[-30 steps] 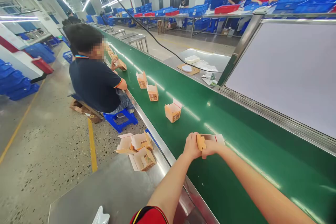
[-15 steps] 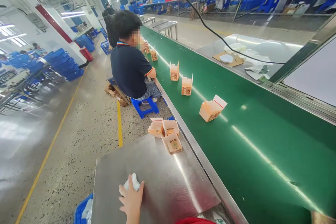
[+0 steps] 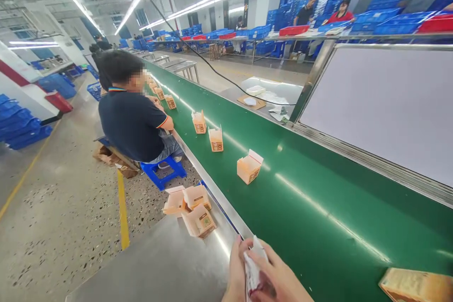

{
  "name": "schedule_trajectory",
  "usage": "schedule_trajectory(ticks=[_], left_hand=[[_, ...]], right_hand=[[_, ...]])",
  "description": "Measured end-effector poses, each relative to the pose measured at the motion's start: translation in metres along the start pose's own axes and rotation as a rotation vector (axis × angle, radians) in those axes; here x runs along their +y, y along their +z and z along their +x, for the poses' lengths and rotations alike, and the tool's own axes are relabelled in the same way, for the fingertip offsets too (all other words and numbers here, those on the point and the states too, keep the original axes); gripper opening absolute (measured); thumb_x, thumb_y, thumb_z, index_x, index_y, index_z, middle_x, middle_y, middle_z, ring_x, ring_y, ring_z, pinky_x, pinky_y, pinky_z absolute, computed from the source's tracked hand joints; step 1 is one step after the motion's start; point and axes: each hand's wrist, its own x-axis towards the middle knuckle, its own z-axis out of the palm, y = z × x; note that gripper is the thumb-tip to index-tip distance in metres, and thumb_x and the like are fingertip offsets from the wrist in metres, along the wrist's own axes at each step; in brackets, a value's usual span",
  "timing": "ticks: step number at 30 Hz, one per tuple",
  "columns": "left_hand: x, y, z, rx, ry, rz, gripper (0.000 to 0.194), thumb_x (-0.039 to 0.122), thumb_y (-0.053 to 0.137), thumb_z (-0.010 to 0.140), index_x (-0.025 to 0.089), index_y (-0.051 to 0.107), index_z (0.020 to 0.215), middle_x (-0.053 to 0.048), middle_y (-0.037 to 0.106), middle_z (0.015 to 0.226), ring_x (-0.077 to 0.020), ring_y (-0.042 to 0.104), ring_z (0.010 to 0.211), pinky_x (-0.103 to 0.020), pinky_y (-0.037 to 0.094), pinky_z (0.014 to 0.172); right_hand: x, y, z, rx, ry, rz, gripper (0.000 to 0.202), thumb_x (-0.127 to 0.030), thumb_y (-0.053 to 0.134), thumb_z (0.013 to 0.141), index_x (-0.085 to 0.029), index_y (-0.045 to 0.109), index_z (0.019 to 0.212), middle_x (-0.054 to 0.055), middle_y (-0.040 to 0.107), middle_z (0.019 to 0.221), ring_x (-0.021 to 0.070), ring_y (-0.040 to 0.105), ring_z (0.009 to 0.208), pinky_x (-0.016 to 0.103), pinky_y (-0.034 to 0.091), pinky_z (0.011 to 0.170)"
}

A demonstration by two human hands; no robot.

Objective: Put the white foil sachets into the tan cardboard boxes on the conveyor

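Note:
Near the bottom edge of the head view, my left hand (image 3: 235, 271) and my right hand (image 3: 285, 276) are together, both closed on a small white packet (image 3: 252, 266) with dark red markings on its lower part. My fingers cover much of it. The hands are over the border between the steel table (image 3: 155, 264) and the green conveyor belt (image 3: 304, 226). Ahead of them, a few open orange-brown cartons (image 3: 201, 224) are grouped at the table's far corner, flaps up. Another carton (image 3: 247, 170) stands open on the belt.
More cartons (image 3: 215, 140) stand in a line along the belt, and one box (image 3: 417, 285) is at the lower right. A co-worker (image 3: 130, 108) sits on a blue stool (image 3: 164, 172) at the belt's left side. A white panel (image 3: 382, 108) rises beyond the belt.
My left hand was spread over a white packet on the steel table. It has moved right and now grips a white packet with my right hand. The view has swung right.

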Motion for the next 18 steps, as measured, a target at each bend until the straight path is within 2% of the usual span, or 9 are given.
schedule_trajectory(ticks=[2,4,7,9,10,11,13,15,18], left_hand=[[0.013,0.019,0.021,-0.005,0.002,0.119,0.063,0.071,0.030,0.076,0.019,0.054,0.103,-0.006,0.062,0.084,-0.0205,0.063,0.077,-0.032,0.049,0.070],[0.030,0.031,0.049,0.121,0.126,0.324,0.066,0.069,0.020,0.081,0.021,0.047,0.117,-0.008,0.060,0.103,-0.0213,0.062,0.094,-0.034,0.049,0.080],[0.058,0.050,0.100,0.386,0.545,0.657,0.065,0.053,0.050,0.077,0.018,0.031,0.130,-0.013,0.042,0.134,-0.0238,0.042,0.127,-0.035,0.036,0.103],[0.073,0.065,0.134,0.393,0.803,0.797,0.093,0.037,0.071,0.061,0.016,0.020,0.136,-0.016,0.025,0.146,-0.0273,0.023,0.138,-0.037,0.023,0.112],[0.078,0.072,0.149,0.355,0.869,0.828,0.102,0.033,0.076,0.055,0.016,0.018,0.137,-0.018,0.021,0.147,-0.0291,0.020,0.139,-0.039,0.021,0.113],[0.082,0.079,0.161,0.308,0.899,0.841,0.103,0.031,0.077,0.053,0.015,0.019,0.137,-0.019,0.024,0.146,-0.0300,0.023,0.137,-0.040,0.022,0.112],[0.085,0.087,0.178,0.229,0.885,0.835,0.088,0.030,0.076,0.055,0.016,0.031,0.130,-0.017,0.040,0.136,-0.0287,0.039,0.128,-0.040,0.032,0.106],[0.082,0.090,0.185,0.155,0.854,0.846,0.069,0.028,0.073,0.059,0.018,0.041,0.119,-0.012,0.053,0.120,-0.0242,0.053,0.111,-0.038,0.041,0.098],[0.073,0.087,0.184,0.050,0.833,0.942,0.063,0.022,0.072,0.056,0.017,0.044,0.112,-0.010,0.056,0.112,-0.0236,0.055,0.104,-0.039,0.043,0.095]], right_hand=[[0.016,-0.021,0.003,0.207,0.099,0.015,0.058,-0.029,0.060,0.066,-0.021,0.057,0.123,0.009,0.038,0.141,0.0288,0.035,0.128,0.039,0.030,0.108],[0.031,-0.060,0.010,0.538,0.185,-0.002,0.050,-0.035,0.058,0.068,-0.020,0.058,0.116,0.012,0.050,0.128,0.0294,0.046,0.117,0.041,0.038,0.100],[0.034,-0.123,0.045,1.059,0.205,-0.195,0.049,-0.038,0.051,0.078,-0.015,0.048,0.122,0.017,0.052,0.121,0.0323,0.045,0.114,0.046,0.038,0.096],[0.027,-0.146,0.081,1.184,0.164,-0.372,0.043,-0.029,0.045,0.084,-0.012,0.044,0.123,0.019,0.047,0.127,0.0332,0.037,0.122,0.049,0.031,0.101],[0.024,-0.151,0.099,1.135,0.135,-0.447,0.039,-0.023,0.042,0.085,-0.012,0.045,0.122,0.020,0.043,0.131,0.0330,0.033,0.125,0.050,0.027,0.103],[0.023,-0.152,0.115,1.003,0.106,-0.503,0.038,-0.017,0.040,0.085,-0.011,0.046,0.122,0.020,0.040,0.135,0.0326,0.030,0.127,0.050,0.025,0.104],[0.027,-0.147,0.135,0.625,0.057,-0.557,0.042,-0.008,0.041,0.081,-0.013,0.049,0.121,0.018,0.038,0.137,0.0309,0.033,0.127,0.048,0.027,0.103],[0.040,-0.142,0.139,0.299,-0.012,-0.523,0.047,-0.008,0.048,0.076,-0.015,0.051,0.122,0.015,0.040,0.136,0.0275,0.041,0.122,0.041,0.034,0.100],[0.064,-0.146,0.135,0.037,-0.036,-0.379,0.040,-0.020,0.060,0.071,-0.016,0.059,0.111,0.011,0.047,0.129,0.0236,0.050,0.111,0.032,0.042,0.093]])
